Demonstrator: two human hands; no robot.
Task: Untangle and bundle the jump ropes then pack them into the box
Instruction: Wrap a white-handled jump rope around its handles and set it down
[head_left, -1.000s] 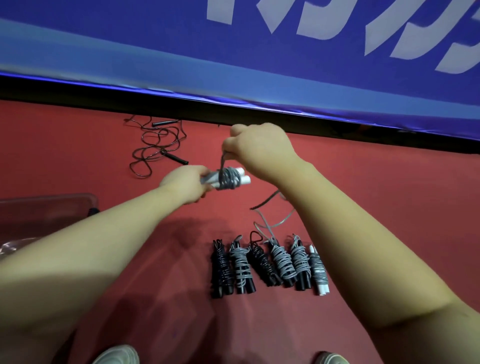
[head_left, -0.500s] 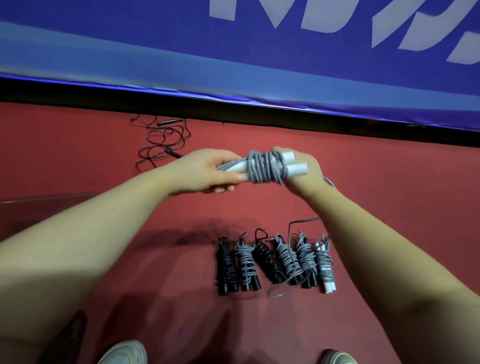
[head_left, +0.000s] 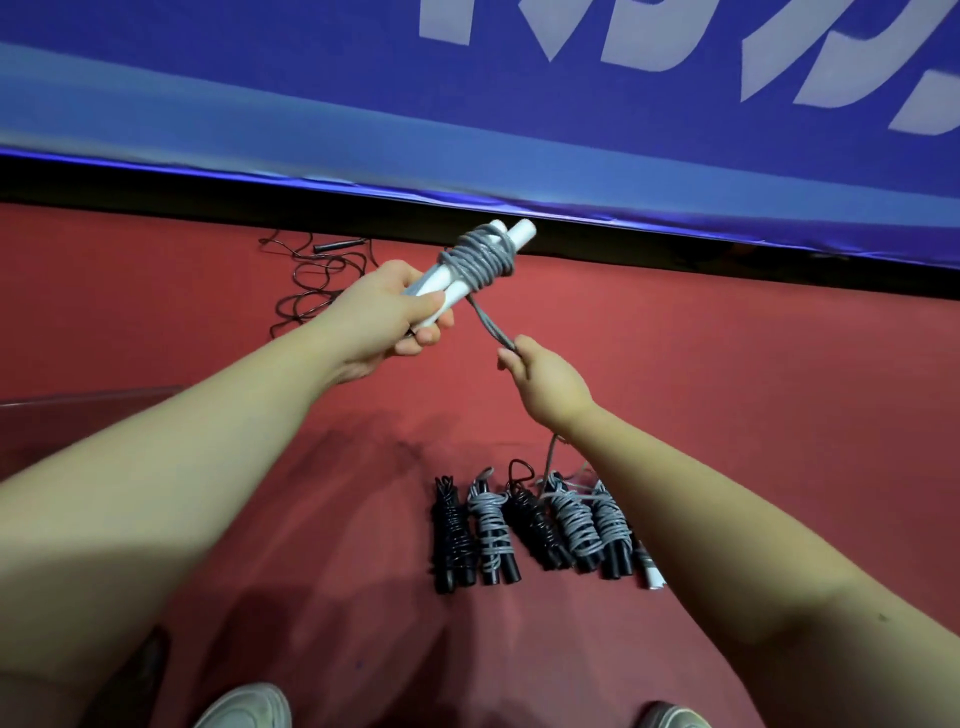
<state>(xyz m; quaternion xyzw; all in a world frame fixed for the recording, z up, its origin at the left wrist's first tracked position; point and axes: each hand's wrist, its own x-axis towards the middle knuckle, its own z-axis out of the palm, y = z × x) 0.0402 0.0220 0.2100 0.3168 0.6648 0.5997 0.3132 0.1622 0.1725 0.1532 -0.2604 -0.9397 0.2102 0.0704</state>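
Note:
My left hand (head_left: 387, 314) grips the two white handles of a grey jump rope (head_left: 480, 260), held tilted up to the right, with several turns of cord wound round them. From the coil a taut length of grey cord runs down to my right hand (head_left: 545, 382), which pinches it; the loose tail hangs below that wrist. On the red floor below lies a row of several bundled ropes (head_left: 535, 525), some black, some grey. A loose black jump rope (head_left: 311, 280) lies tangled on the floor behind my left hand.
A blue banner (head_left: 467, 130) with white lettering stands along the far edge of the red floor (head_left: 727, 364). A clear plastic box (head_left: 78, 410) shows at the left edge behind my left arm. My two shoes (head_left: 244, 706) are at the bottom.
My left hand has tilted the handles upward. My right hand left the bundle's end and moved down and right, pulling a length of cord taut.

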